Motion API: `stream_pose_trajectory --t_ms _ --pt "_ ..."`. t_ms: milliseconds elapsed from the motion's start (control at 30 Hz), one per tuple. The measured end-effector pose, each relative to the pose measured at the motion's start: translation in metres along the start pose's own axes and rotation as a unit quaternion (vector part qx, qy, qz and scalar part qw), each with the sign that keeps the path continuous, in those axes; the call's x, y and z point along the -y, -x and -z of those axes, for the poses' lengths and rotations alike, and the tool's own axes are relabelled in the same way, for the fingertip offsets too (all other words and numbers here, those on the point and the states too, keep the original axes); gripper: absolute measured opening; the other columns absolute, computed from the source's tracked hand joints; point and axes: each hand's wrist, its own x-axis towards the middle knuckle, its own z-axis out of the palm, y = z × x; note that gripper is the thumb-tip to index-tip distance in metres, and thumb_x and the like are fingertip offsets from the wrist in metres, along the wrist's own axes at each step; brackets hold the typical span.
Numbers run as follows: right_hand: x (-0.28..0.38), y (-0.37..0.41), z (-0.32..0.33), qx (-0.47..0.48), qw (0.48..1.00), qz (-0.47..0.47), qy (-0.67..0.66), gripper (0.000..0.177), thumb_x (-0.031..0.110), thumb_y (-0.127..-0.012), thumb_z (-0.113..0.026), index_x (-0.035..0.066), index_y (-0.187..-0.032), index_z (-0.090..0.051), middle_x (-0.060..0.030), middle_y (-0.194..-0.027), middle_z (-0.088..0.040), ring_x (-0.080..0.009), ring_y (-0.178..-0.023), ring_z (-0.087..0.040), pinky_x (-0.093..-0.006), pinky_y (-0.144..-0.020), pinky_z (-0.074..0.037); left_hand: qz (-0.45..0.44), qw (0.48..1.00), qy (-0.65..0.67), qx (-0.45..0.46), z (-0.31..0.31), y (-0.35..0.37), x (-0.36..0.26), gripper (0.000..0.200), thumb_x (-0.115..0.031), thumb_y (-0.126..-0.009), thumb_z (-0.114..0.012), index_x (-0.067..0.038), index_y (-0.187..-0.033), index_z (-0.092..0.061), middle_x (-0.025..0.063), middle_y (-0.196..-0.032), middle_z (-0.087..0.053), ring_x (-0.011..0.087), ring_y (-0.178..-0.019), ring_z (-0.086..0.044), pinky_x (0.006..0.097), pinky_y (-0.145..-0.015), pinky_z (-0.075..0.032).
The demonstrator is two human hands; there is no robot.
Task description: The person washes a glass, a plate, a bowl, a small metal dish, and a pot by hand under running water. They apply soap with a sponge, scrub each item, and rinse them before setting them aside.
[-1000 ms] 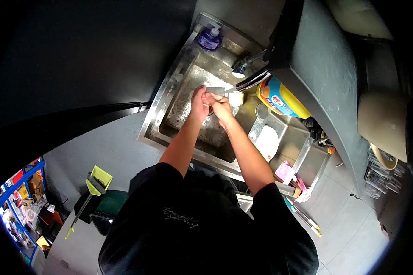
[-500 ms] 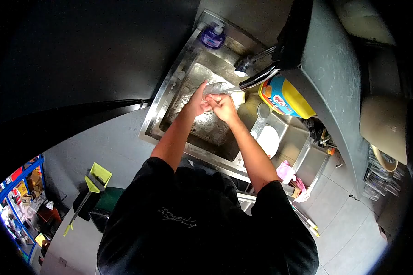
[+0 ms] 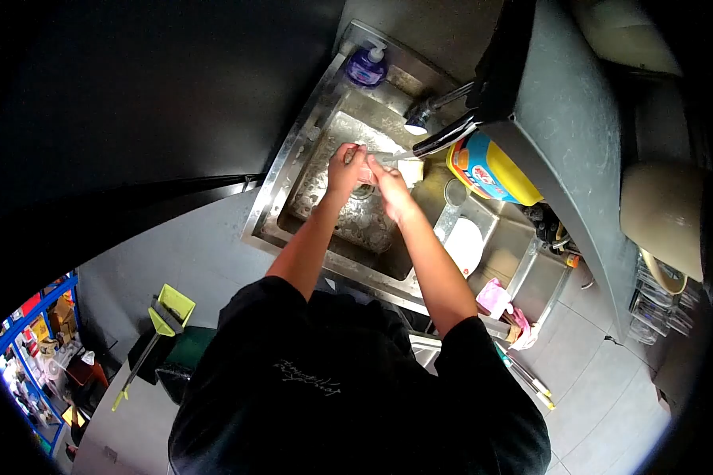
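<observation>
Over the steel sink basin (image 3: pixel 313 150), my left hand (image 3: pixel 345 170) and my right hand (image 3: pixel 390 188) are close together, fingers curled around a clear cup (image 3: pixel 370 159). The fingers hide most of the cup. A thin stream of water (image 3: pixel 402 156) runs from the black faucet (image 3: pixel 444 139) toward my hands. Below them the basin floor is wet and shiny. A pale yellow block, perhaps a sponge (image 3: pixel 411 171), lies just right of my right hand.
A purple pump bottle (image 3: pixel 367 66) stands at the sink's back corner. Right of the basin are a yellow-and-blue container (image 3: pixel 495 170), a white round dish (image 3: pixel 464 247) and pink cloths (image 3: pixel 495 298). A grey panel (image 3: pixel 574 134) overhangs the right side. A broom and dustpan (image 3: pixel 171 309) stand at lower left.
My left hand has gone from outstretched fingers beside the cup to fingers curled around it. The cup has turned and is now largely covered by both hands.
</observation>
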Motion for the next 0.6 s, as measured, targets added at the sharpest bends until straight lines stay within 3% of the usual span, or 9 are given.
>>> stream_pose_trajectory --t_ms 33,100,200,267,367,400,467,567,600 --pt "-0.001 -0.006 0.002 0.038 0.994 -0.004 -0.106 0.026 0.009 -0.095 -0.060 -0.001 -0.118 -0.064 -0.0091 -0.101 -0.070 -0.0169 -0.084 -0.068 -0.0317 -0.079 -0.054 0.028 0.997 0.076 0.000 -0.001 0.005 -0.003 0.031 -0.034 -0.093 -0.063 -0.007 -0.108 -0.060 0.0079 -0.091 -0.066 0.0210 -0.076 -0.065 0.0359 -0.071 -0.054" --pt "-0.012 -0.009 0.004 0.119 0.990 0.075 -0.018 0.027 0.013 -0.095 -0.061 -0.001 -0.118 -0.064 -0.0095 -0.101 -0.070 -0.0166 -0.083 -0.068 -0.0345 -0.076 -0.055 0.169 0.967 0.191 0.013 0.001 0.016 -0.021 0.037 -0.039 -0.092 -0.062 -0.006 -0.108 -0.060 0.0074 -0.092 -0.065 0.0214 -0.078 -0.065 0.0336 -0.073 -0.054" --pt "-0.009 -0.006 0.009 0.152 0.940 0.194 0.237 0.029 0.016 -0.097 -0.058 -0.002 -0.119 -0.064 -0.0113 -0.104 -0.071 -0.0173 -0.084 -0.069 -0.0346 -0.074 -0.055 0.441 0.831 0.330 0.079 0.012 0.002 -0.031 0.050 -0.051 -0.089 -0.060 -0.005 -0.108 -0.059 0.0094 -0.098 -0.065 0.0208 -0.085 -0.064 0.0350 -0.075 -0.055" --pt "0.005 0.009 0.012 0.105 0.831 0.274 0.473 0.027 0.014 -0.097 -0.057 -0.002 -0.117 -0.065 -0.0120 -0.105 -0.071 -0.0177 -0.084 -0.069 -0.0325 -0.076 -0.054 0.335 0.884 0.307 0.106 0.011 -0.006 -0.017 0.051 -0.054 -0.089 -0.058 -0.007 -0.108 -0.058 0.0095 -0.098 -0.064 0.0217 -0.093 -0.062 0.0420 -0.080 -0.055" --pt "-0.011 -0.019 0.010 0.063 0.980 0.097 0.163 0.022 0.012 -0.096 -0.058 0.000 -0.112 -0.069 -0.0108 -0.104 -0.071 -0.0174 -0.087 -0.068 -0.0294 -0.080 -0.052 0.154 0.967 0.201 0.040 -0.004 0.017 -0.030 0.051 -0.056 -0.089 -0.057 -0.010 -0.110 -0.058 0.0075 -0.099 -0.064 0.0214 -0.093 -0.062 0.0441 -0.081 -0.054" --pt "-0.010 -0.018 0.003 0.050 0.994 0.085 0.036 0.022 0.011 -0.096 -0.058 0.000 -0.111 -0.069 -0.0102 -0.104 -0.071 -0.0171 -0.087 -0.068 -0.0289 -0.081 -0.051 0.199 0.956 0.207 0.068 -0.003 0.014 -0.021 0.050 -0.056 -0.088 -0.058 -0.011 -0.111 -0.059 0.0063 -0.098 -0.065 0.0208 -0.090 -0.062 0.0430 -0.079 -0.054" --pt "-0.006 0.001 -0.004 0.077 0.986 0.113 0.093 0.021 0.005 -0.096 -0.056 0.000 -0.113 -0.068 -0.0096 -0.102 -0.072 -0.0157 -0.092 -0.067 -0.0269 -0.085 -0.050 0.287 0.925 0.214 0.125 0.008 -0.002 0.007 0.049 -0.055 -0.088 -0.059 -0.014 -0.113 -0.059 0.0040 -0.097 -0.065 0.0197 -0.085 -0.063 0.0409 -0.076 -0.055" --pt "-0.028 -0.008 0.020 0.150 0.878 0.301 0.342 0.020 0.011 -0.097 -0.059 -0.003 -0.106 -0.070 -0.0077 -0.094 -0.074 -0.0141 -0.085 -0.067 -0.0252 -0.083 -0.050 0.400 0.891 0.176 0.123 0.019 -0.015 -0.022 0.047 -0.053 -0.085 -0.063 -0.014 -0.111 -0.061 0.0049 -0.095 -0.066 0.0188 -0.078 -0.064 0.0363 -0.065 -0.055" --pt "-0.023 -0.003 0.013 0.130 0.933 0.231 0.243 0.020 0.011 -0.096 -0.059 -0.004 -0.105 -0.070 -0.0081 -0.094 -0.073 -0.0143 -0.085 -0.067 -0.0253 -0.084 -0.050 0.396 0.903 0.133 0.104 0.015 -0.018 -0.016 0.043 -0.051 -0.086 -0.064 -0.014 -0.109 -0.062 0.0052 -0.093 -0.066 0.0185 -0.076 -0.065 0.0343 -0.063 -0.054"
